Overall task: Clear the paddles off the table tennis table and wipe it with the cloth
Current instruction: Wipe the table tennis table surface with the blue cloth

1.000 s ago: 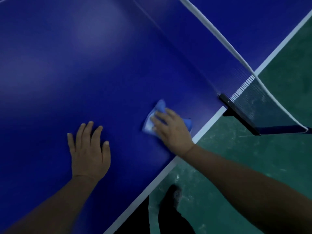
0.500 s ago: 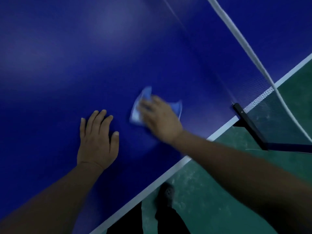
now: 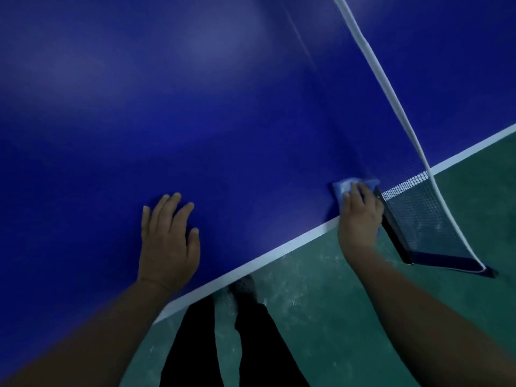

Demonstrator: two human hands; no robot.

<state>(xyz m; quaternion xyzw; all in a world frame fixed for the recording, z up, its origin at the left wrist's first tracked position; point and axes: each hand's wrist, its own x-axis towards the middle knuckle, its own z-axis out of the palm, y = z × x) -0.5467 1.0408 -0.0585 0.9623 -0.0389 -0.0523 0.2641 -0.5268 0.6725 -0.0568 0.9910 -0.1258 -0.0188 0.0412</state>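
The blue table tennis table [image 3: 223,121] fills most of the view, with a white line along its near edge. My right hand [image 3: 358,219] presses a light blue cloth [image 3: 342,186] flat on the table, right by the net post at the near edge. Part of the cloth is hidden under the hand. My left hand [image 3: 167,241] lies flat on the table surface with fingers spread, holding nothing, well to the left of the cloth. No paddles are in view.
The net [image 3: 418,219] with its white top band [image 3: 391,88] runs across the table at the right, fixed by a black post clamp [image 3: 393,230] that overhangs the edge. Green floor [image 3: 335,317] and my dark trouser legs [image 3: 195,344] lie below the table edge.
My right hand has slid the cloth to the right, from beside my left hand to the net post at the table edge. My left hand stays flat on the table.
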